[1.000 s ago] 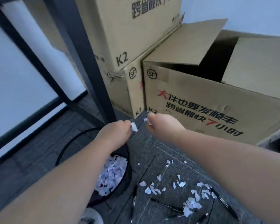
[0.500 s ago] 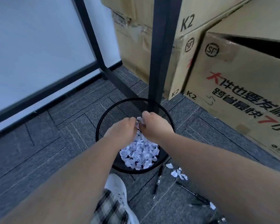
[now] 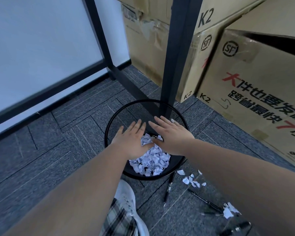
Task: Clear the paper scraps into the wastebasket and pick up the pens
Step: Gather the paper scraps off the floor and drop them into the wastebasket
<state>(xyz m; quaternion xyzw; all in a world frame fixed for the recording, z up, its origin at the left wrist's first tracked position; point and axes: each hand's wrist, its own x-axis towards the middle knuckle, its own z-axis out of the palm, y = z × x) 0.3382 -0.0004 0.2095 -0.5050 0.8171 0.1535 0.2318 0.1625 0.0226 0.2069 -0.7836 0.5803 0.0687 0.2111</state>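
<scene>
Paper scraps [image 3: 192, 181] are light and flimsy: pinch them in clusters. Pens [image 3: 169, 189] are rigid; grasp mid-barrel. Your left hand [image 3: 133, 142] and right hand [image 3: 172, 135] are spread flat, empty, over the wastebasket [image 3: 109, 128].

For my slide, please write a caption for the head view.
Both open hands above the scrap-filled wastebasket; pens remain on the carpet.

Left hand [image 3: 133, 142] and right hand [image 3: 172, 135], pinched together on a paper scrap half a second ago, now spread flat with fingers apart, palms down, nothing held, above the white scraps [image 3: 152, 160] heaped beneath them in the wastebasket [image 3: 109, 126]
</scene>
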